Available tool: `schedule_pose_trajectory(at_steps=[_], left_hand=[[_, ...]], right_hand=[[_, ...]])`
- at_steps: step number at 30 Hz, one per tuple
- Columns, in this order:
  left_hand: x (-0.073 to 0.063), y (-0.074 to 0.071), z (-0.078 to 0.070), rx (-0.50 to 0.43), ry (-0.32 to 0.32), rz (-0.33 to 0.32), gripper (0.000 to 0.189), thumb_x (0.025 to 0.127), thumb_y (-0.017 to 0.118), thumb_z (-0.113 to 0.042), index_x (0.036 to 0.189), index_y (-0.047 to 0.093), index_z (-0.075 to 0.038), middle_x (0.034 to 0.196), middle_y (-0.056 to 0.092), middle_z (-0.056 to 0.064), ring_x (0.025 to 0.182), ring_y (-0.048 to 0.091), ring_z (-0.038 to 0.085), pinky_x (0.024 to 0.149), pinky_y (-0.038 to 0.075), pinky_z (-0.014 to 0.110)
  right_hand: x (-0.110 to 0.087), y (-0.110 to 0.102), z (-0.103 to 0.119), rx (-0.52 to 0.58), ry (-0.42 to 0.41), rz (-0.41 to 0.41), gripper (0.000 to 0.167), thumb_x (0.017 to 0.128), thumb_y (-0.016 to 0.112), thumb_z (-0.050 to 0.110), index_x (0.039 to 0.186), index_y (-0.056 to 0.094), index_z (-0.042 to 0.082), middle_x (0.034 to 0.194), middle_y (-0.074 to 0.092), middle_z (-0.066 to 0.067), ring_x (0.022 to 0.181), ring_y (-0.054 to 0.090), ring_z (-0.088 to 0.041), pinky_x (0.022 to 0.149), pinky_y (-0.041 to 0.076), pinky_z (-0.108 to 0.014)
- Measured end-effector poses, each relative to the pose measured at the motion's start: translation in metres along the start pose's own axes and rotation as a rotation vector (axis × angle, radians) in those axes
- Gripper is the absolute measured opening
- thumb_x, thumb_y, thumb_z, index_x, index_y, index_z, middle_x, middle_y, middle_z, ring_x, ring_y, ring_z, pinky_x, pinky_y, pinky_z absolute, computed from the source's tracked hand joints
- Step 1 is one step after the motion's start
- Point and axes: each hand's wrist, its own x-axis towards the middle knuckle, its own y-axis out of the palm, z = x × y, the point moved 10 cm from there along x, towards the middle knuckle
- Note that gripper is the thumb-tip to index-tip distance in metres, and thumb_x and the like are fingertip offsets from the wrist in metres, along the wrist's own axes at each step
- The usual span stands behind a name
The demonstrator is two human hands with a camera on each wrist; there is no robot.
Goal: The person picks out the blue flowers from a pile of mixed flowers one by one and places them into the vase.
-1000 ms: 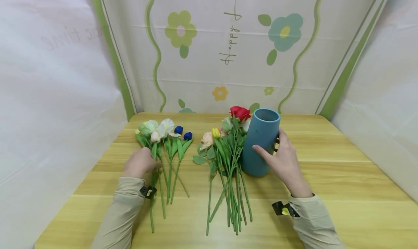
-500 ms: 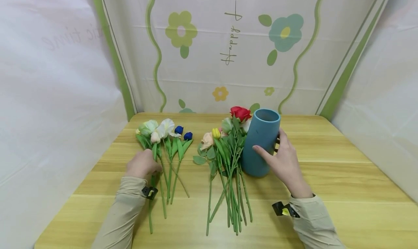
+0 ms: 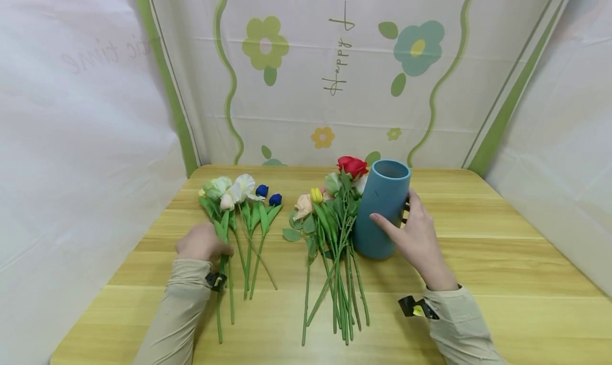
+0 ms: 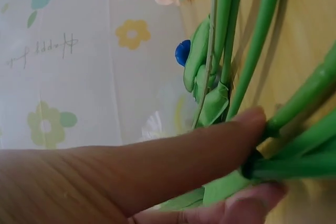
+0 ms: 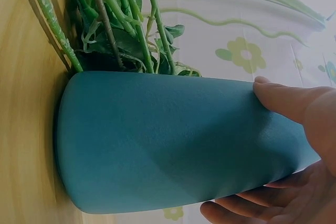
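On the left of the table, my left hand (image 3: 202, 243) pinches green flower stems (image 4: 294, 166) between thumb and fingers, just below their leaves. The heads of this bunch, white flowers (image 3: 243, 186) with a pale green bloom (image 3: 219, 186), lie farther back. Two blue tulips (image 3: 275, 199) lie beside them, stems toward me. My right hand (image 3: 421, 243) grips a blue vase (image 3: 384, 211) at its right side, thumb in front and fingers around the far side. The vase stands on the table, leaning slightly, its mouth facing up.
A second bunch of flowers lies against the vase's left side, with a red rose (image 3: 352, 166), a yellow tulip (image 3: 316, 195) and a peach rose (image 3: 303, 206). Its long stems (image 3: 341, 296) point toward me. A printed cloth (image 3: 296, 99) hangs behind the wooden table (image 3: 502, 280).
My left hand has shifted slightly left and toward me, and a stem under it has swung left with it. My right hand and the vase have stayed in place.
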Motion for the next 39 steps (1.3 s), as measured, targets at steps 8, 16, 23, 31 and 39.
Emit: schedule_pose_trajectory(at_steps=[8,16,23,31,39], left_hand=[[0.001,0.001,-0.002,-0.013,0.026,0.012,0.043,0.074,0.083,-0.031,0.090,0.058,0.001,0.093,0.060,0.019,0.086,0.057,0.035,0.074,0.044,0.054],[-0.002,-0.002,-0.008,-0.102,0.112,0.006,0.027,0.074,0.079,-0.019,0.067,0.055,-0.007,0.061,0.052,0.003,0.053,0.048,0.016,0.049,0.041,0.030],[-0.008,-0.003,-0.014,-0.136,0.149,0.043,0.019,0.071,0.065,-0.005,0.056,0.054,-0.010,0.047,0.046,-0.002,0.040,0.040,0.009,0.041,0.035,0.023],[-0.014,-0.008,-0.013,-0.120,0.140,0.031,0.020,0.076,0.063,-0.008,0.057,0.056,-0.009,0.048,0.050,0.000,0.042,0.043,0.010,0.044,0.035,0.024],[-0.011,-0.017,-0.017,-0.157,0.178,-0.030,0.032,0.085,0.065,-0.017,0.055,0.058,-0.009,0.049,0.052,0.001,0.043,0.036,0.009,0.044,0.031,0.025]], right_hand=[[0.001,0.001,-0.002,-0.001,0.001,0.001,0.097,0.086,0.076,0.044,0.151,0.022,-0.004,0.139,0.042,-0.031,0.123,0.047,-0.049,0.087,0.046,-0.063],[0.002,0.001,-0.002,-0.007,-0.016,-0.007,0.096,0.085,0.076,0.044,0.150,0.023,-0.005,0.137,0.044,-0.032,0.122,0.047,-0.049,0.087,0.046,-0.062],[0.002,0.001,-0.002,-0.007,-0.015,-0.011,0.096,0.085,0.076,0.043,0.150,0.024,-0.004,0.138,0.044,-0.031,0.123,0.047,-0.048,0.088,0.046,-0.062],[0.001,0.000,-0.002,-0.002,-0.009,-0.007,0.097,0.086,0.075,0.044,0.151,0.022,-0.004,0.138,0.043,-0.031,0.122,0.047,-0.049,0.087,0.046,-0.063],[0.002,0.001,-0.003,-0.007,-0.013,-0.010,0.097,0.086,0.075,0.045,0.151,0.023,-0.004,0.138,0.044,-0.030,0.122,0.048,-0.047,0.088,0.046,-0.062]])
